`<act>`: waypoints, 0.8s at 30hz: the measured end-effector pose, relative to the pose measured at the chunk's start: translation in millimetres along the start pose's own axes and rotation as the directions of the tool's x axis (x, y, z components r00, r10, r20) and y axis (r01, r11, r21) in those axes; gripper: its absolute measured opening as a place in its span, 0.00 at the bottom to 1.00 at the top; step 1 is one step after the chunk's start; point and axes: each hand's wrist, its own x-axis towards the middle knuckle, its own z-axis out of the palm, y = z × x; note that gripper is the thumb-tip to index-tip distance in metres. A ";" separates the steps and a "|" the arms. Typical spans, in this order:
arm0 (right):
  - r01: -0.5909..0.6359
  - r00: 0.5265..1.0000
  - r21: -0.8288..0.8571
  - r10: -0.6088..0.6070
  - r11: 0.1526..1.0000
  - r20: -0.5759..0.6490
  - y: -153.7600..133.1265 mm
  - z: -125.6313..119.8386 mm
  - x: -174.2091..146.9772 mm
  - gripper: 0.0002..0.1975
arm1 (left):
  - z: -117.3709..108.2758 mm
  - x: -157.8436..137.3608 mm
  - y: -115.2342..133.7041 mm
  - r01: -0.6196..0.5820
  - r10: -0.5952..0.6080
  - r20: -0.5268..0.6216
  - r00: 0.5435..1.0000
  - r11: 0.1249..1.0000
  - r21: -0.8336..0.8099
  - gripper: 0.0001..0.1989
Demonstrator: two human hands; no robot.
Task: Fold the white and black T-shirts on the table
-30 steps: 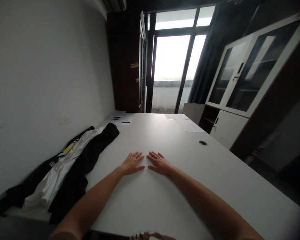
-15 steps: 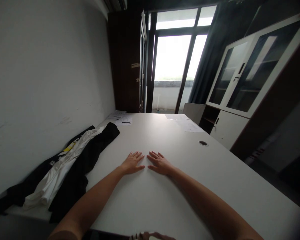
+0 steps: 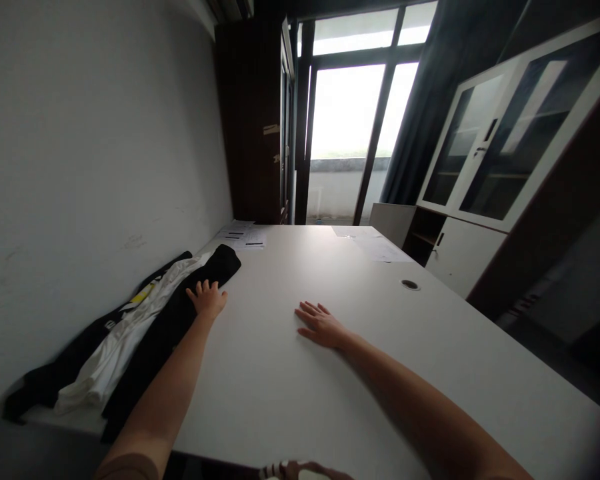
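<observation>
My left hand (image 3: pixel 208 300) is at the right edge of a black garment (image 3: pixel 180 313), fingers spread over the dark cloth; whether it presses on the cloth I cannot tell. Beside that garment, toward the wall, lie a white garment (image 3: pixel 113 350) and another black garment (image 3: pixel 55 380) with a yellow patch between them. All of these are heaped along the left side of a white table (image 3: pixel 290 387). Flat on the tabletop, near its middle, rests my right hand (image 3: pixel 323 325), open with nothing in it.
Printed papers (image 3: pixel 245 235) lie at the table's far left corner, more sheets (image 3: pixel 380 248) at the far right. A round cable hole (image 3: pixel 410 285) sits near the right edge. A wall (image 3: pixel 105 133) borders the left side; a white cabinet (image 3: pixel 475 253) stands beyond the right edge.
My left hand has moved from the table's middle leftward to the black garment. My right hand stays in place. The view has shifted slightly.
</observation>
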 end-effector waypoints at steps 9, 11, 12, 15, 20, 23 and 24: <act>0.006 1.000 0.002 -0.006 1.000 0.008 -1.1 -2.4 -1.7 0.39 | 9.9 10.3 -14.3 -0.010 0.023 0.247 0.969 0.998 -0.055 0.16; 0.004 1.000 -0.003 -0.004 1.000 0.010 -1.4 -2.6 -1.8 0.39 | 9.4 10.0 -10.1 -0.022 0.042 0.264 0.964 0.997 -0.077 0.14; 0.002 1.000 -0.005 -0.002 1.000 0.011 -1.4 -2.6 -1.7 0.39 | 8.6 9.7 -8.9 -0.021 0.041 0.261 0.965 0.997 -0.080 0.14; 0.002 1.000 -0.010 -0.001 1.000 0.015 -1.1 -2.4 -1.3 0.39 | 5.3 8.0 -10.5 0.017 -0.005 0.199 0.980 0.998 -0.057 0.17; 0.000 1.000 -0.003 0.000 1.000 0.011 -1.2 -1.2 -0.5 0.38 | 0.8 3.9 -20.7 0.105 -0.098 0.135 0.986 0.993 -0.049 0.19; -0.004 1.000 0.013 0.004 1.000 -0.003 -1.9 -0.9 -0.4 0.38 | -2.0 3.7 -21.8 0.075 -0.058 0.185 0.981 0.993 -0.088 0.17; -0.006 1.000 0.018 0.006 1.000 -0.006 -2.0 -0.8 -0.4 0.38 | -3.5 4.0 -20.3 0.058 -0.037 0.201 0.979 0.993 -0.101 0.16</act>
